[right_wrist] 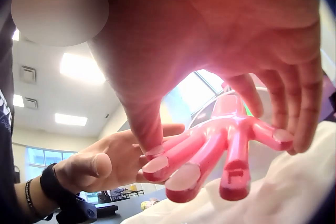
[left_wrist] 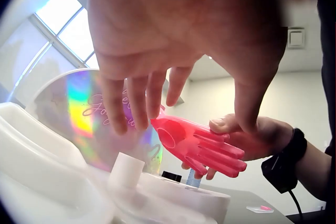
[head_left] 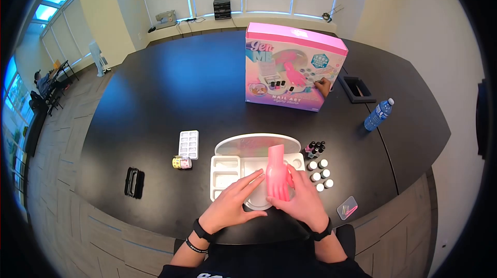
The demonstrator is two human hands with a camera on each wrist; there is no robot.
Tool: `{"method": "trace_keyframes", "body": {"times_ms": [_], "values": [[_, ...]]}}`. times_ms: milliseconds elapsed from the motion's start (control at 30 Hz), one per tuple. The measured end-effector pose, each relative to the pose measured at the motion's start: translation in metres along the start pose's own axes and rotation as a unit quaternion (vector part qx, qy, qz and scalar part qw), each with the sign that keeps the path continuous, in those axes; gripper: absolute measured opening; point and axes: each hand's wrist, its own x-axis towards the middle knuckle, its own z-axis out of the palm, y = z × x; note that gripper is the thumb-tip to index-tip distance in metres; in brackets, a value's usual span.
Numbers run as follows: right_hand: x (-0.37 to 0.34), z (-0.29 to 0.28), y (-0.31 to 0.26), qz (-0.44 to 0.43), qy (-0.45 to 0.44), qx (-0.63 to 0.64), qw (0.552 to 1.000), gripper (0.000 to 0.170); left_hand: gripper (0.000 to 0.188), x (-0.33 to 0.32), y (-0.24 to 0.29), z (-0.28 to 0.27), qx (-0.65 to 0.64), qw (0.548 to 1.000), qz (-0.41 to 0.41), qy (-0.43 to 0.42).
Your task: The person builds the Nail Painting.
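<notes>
A pink plastic toy hand (head_left: 277, 174) is held over the white tray (head_left: 212, 184), its wrist end pointing away and its fingers towards the body. My right hand (head_left: 306, 201) grips it from the right, thumb near its fingers. Beside it on the left, my left hand (head_left: 233, 203) has straight, spread fingers, with fingertips close to the toy's wrist end. In the left wrist view the toy hand (left_wrist: 202, 148) shows its hollow wrist opening. Pale nails cover several toy fingers in the right wrist view; one toy finger (right_wrist: 234, 176) shows a bare slot. Behind stands the tray's shiny lid (head_left: 243, 144).
White-capped jars (head_left: 315, 177) and dark-capped polish bottles (head_left: 314, 149) stand right of the tray, near a small clear tray (head_left: 347, 208). To the left lie a white mould-like tray (head_left: 188, 145), tape rolls (head_left: 182, 162) and a black case (head_left: 134, 183). A box (head_left: 295, 71) and water bottle (head_left: 378, 115) stand farther back.
</notes>
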Motion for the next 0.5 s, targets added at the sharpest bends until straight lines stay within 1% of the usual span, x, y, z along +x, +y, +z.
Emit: {"method": "trace_keyframes", "body": {"times_ms": [67,133,267,367,433,467,500], "values": [[0.003,0.006,-0.002,-0.003,-0.007,0.002,1.0,0.106,0.098,0.0,0.0,0.0,-0.006,1.0,-0.004,-0.004],[0.007,0.011,-0.004,-0.001,-0.013,-0.023,1.0,0.111,0.1,-0.001,-0.002,0.001,-0.002,1.0,-0.015,-0.01],[0.009,0.022,-0.004,-0.016,0.004,-0.04,0.999,0.106,0.099,-0.004,-0.009,0.003,0.006,1.0,-0.018,-0.001],[0.011,0.027,-0.005,-0.018,0.0,-0.032,0.999,0.105,0.094,-0.008,-0.017,0.006,0.011,0.999,-0.03,0.014],[0.012,0.028,-0.007,-0.014,-0.012,-0.019,1.0,0.102,0.086,-0.011,-0.023,0.007,0.042,0.998,-0.044,0.025],[0.011,0.03,-0.007,-0.014,-0.012,-0.019,1.0,0.102,0.086,-0.011,-0.024,0.007,0.042,0.998,-0.044,0.025],[0.01,0.032,-0.005,-0.023,-0.007,-0.012,1.0,0.098,0.084,-0.011,-0.025,0.006,0.04,0.998,-0.046,0.031]]}}
